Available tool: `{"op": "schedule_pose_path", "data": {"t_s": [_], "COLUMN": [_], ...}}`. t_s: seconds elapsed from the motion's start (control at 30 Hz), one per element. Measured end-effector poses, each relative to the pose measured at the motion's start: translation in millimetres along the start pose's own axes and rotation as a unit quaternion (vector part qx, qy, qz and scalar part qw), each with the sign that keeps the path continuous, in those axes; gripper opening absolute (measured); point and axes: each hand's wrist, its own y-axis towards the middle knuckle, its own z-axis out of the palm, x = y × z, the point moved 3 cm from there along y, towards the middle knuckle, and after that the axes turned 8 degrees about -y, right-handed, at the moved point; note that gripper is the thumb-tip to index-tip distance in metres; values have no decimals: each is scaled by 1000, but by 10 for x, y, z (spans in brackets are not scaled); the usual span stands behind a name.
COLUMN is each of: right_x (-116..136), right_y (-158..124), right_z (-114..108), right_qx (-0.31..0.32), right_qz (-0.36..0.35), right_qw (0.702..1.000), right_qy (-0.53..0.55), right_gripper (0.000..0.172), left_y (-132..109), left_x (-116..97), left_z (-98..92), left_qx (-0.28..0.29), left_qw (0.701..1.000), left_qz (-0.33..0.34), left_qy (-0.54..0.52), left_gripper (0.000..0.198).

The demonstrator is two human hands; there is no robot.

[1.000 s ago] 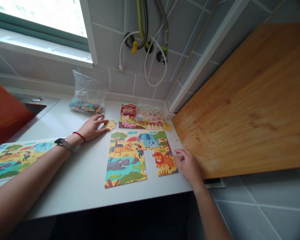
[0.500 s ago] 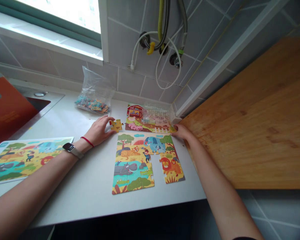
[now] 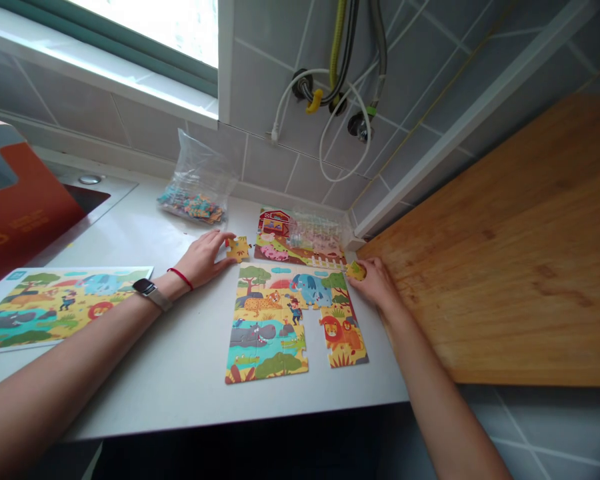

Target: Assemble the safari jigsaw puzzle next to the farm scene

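The small yellow piece (image 3: 355, 270) sits in my right hand (image 3: 377, 283), its fingers (image 3: 366, 268) closed on it. It is held just off the top right corner of the safari puzzle (image 3: 280, 320), near the tabletop (image 3: 170, 373). My left hand (image 3: 205, 257) lies flat, fingers stretched out with the tips against a second loose piece (image 3: 238, 249) just above the puzzle's top left corner. I cannot tell whether they pinch it or only touch it.

To handle this well, I judge I should keep the yellow piece low and flat. I would match its printed colour to the neighbouring edge before pressing, and slide it in rather than push down, since the joined cardboard would shift easily. The left hand could steady the assembled part.

The yellow piece is small, mostly yellow with a touch of green, and its tabs are too small to read. The puzzle itself shows a tree, a blue elephant, a leopard, a hippo in water and a lion. The lion column stands slightly apart from the hippo block.

Behind the puzzle lies a farm puzzle (image 3: 280, 243) with a clear bag (image 3: 320, 230) on top. Further left are a bag of pieces (image 3: 195, 197) against the tiled wall and a printed picture sheet (image 3: 55, 307). A wooden board (image 3: 505, 253) sits to the right.
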Motion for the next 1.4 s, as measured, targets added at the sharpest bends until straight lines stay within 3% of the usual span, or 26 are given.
{"op": "schedule_pose_path", "data": {"t_s": [0.1, 0.17, 0.3, 0.4, 0.6, 0.8, 0.93, 1.1, 1.27, 1.4], "right_x": [94, 287, 761, 930, 838, 802, 747, 645, 785, 818], "right_y": [-251, -489, -982, -1173, -1206, -1206, -1177, -1143, -1198, -1213], "right_z": [-93, -123, -105, -28, 84, 145, 163, 118, 135, 167], "right_qx": [-16, 28, 94, 96, 83, 60, 37, -28, 1, 9], "right_qz": [-32, -96, -232, -262, -234, -248, -232, -161, -251, -265], "right_qw": [994, 978, 943, 934, 936, 924, 910, 903, 925, 927], "right_qy": [107, 181, 221, 225, 250, 286, 342, 397, 284, 265], "right_gripper": [54, 56, 56, 60, 64, 55, 58, 37, 51, 49], "left_y": [0, -1, -6, -10, -14, -17, -12, -6, -1, 0], "left_x": [-2, 10, 44, 54, 30, -11, -53, -86, -111, -123], "left_z": [-2, 3, 17, 21, 7, -20, -37, -51, -60, -65], "left_qx": [-1, 2, 7, 10, 12, 19, 28, 34, 35, 34], "left_qw": [1000, 1000, 1000, 1000, 1000, 1000, 999, 999, 999, 999], "left_qz": [-1, -3, -9, -15, -23, -20, -22, -19, -5, -2], "left_qy": [0, -1, -3, -1, -6, -5, 1, 14, 25, 32], "left_gripper": [49, 51, 55, 58, 55, 55, 55, 57, 55, 55]}}
